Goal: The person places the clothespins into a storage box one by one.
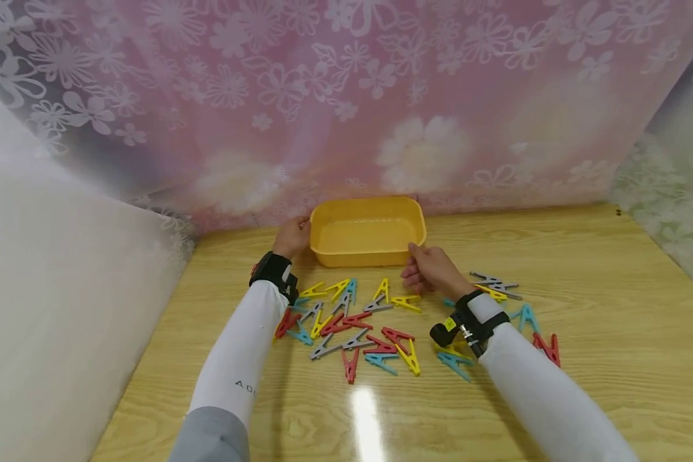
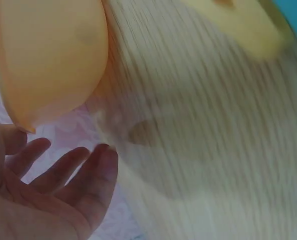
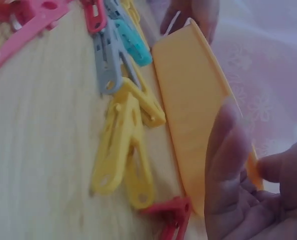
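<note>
A yellow plastic basin [image 1: 355, 258] stands at the far side of the wooden table. At its left end, my left hand [image 1: 291, 237] holds the rim by the thumb and the nearest finger; the other fingers spread loosely below, as the left wrist view shows. My right hand [image 1: 433, 266] pinches the front right corner, its thumb over the rim and its fingers [image 3: 223, 160] against the outer wall. Several plastic clothespins in red, yellow, grey and blue lie in front of the basin, among them a yellow clothespin [image 3: 116, 145] and a red clothespin [image 1: 350, 366].
More clothespins lie beside and under the right forearm, including a blue clothespin [image 1: 527, 317] and a grey clothespin [image 1: 496, 284]. A flowered pink cloth [image 1: 323, 128] hangs right behind the table [image 1: 589, 269]. White cloth [image 1: 52, 289] borders the left side.
</note>
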Tool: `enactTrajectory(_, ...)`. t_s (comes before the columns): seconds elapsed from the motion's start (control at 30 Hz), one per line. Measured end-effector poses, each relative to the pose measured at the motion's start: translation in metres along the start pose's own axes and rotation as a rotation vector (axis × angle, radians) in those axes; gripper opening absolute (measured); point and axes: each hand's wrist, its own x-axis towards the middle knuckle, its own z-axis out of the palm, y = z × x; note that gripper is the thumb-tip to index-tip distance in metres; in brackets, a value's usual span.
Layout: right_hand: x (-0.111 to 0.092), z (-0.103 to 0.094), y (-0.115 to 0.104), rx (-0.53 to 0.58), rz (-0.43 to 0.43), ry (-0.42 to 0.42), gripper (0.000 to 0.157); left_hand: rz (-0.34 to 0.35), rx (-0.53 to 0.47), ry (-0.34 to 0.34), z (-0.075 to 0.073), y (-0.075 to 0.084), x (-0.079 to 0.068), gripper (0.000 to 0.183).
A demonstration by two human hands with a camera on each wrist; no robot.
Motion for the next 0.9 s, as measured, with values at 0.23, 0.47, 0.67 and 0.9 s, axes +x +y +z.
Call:
enactTrajectory(0.23,0.008,-0.001,0.0,0.111,-0.023,0.029,0.049,0.05,-0.073,-0.044,-0.002,0.0,-0.002,0.049)
enactTrajectory(0.47,0.016,-0.012,0.002,0.121,-0.041,0.082,0.047,0.089,-0.212,-0.257,-0.005,0.003,-0.005,0.062)
enactTrajectory(0.67,0.02,-0.021,0.003,0.125,-0.071,0.111,0.048,0.153,-0.195,-0.335,-0.009,0.007,-0.008,0.067)
enactTrajectory(0.9,0.024,-0.029,0.004,0.14,-0.114,0.123,0.048,0.191,0.024,-0.23,-0.007,0.012,-0.021,0.058)
